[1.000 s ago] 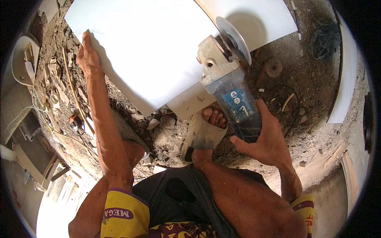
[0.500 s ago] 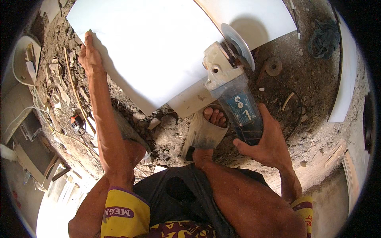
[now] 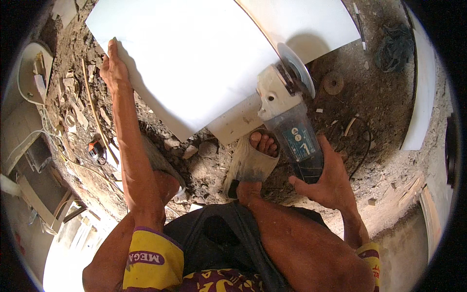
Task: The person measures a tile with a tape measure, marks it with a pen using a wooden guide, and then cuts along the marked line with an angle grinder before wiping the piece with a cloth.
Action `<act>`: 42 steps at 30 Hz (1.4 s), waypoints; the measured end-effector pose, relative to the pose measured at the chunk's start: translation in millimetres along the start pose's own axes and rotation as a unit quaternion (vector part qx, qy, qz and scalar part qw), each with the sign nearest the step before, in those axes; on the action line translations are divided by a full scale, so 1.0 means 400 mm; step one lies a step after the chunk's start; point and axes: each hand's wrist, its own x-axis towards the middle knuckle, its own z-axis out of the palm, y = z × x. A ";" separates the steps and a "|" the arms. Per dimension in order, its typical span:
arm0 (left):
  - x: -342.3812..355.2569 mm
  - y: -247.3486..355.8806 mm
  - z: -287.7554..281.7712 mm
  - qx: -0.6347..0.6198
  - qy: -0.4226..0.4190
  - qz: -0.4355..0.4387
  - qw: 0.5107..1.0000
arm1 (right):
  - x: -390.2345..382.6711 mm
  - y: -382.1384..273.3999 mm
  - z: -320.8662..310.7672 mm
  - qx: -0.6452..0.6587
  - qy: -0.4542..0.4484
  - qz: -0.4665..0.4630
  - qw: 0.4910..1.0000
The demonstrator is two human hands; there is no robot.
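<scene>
A large white tile (image 3: 189,63) lies before me, a thin brown edge running along its right side. Beyond that edge is another white piece (image 3: 321,24), partly in shadow. My left hand (image 3: 115,70) grips the tile's left edge, thumb on top and the other fingers mostly hidden. My right hand (image 3: 331,180) is wrapped round the rear body of an angle grinder (image 3: 292,121). The grinder's thin disc (image 3: 297,68) stands on edge at the tile's right side, overlapping it in view; whether they touch I cannot tell.
My sandalled right foot (image 3: 253,155) rests close below the tile and left of the grinder. Rubble and broken bits (image 3: 73,102) cover the ground at left, near an orange tape measure (image 3: 95,150). A worn disc (image 3: 333,82), dark netting (image 3: 395,47) and white strip (image 3: 423,97) lie at right.
The grinder and my right hand have shifted slightly right and down. My left hand still holds the tile's edge.
</scene>
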 end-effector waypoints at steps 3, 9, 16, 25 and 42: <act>-0.005 0.010 -0.017 0.018 -0.015 -0.039 0.999 | -0.025 0.019 0.003 -0.065 0.044 -0.033 0.996; 0.035 -0.035 -0.019 -0.063 -0.048 0.024 0.997 | -0.094 0.000 -0.022 -0.083 -0.007 0.022 0.996; 0.026 -0.031 -0.005 -0.169 -0.058 0.042 0.983 | 0.088 -0.223 -0.032 0.065 0.034 -0.152 0.986; 0.024 -0.010 0.006 -0.193 -0.058 0.035 0.979 | 0.453 -0.571 -0.055 0.053 0.110 -0.350 0.929; 0.032 0.004 0.012 -0.193 -0.062 -0.048 0.978 | 0.802 -0.778 -0.074 0.004 0.125 -0.344 0.931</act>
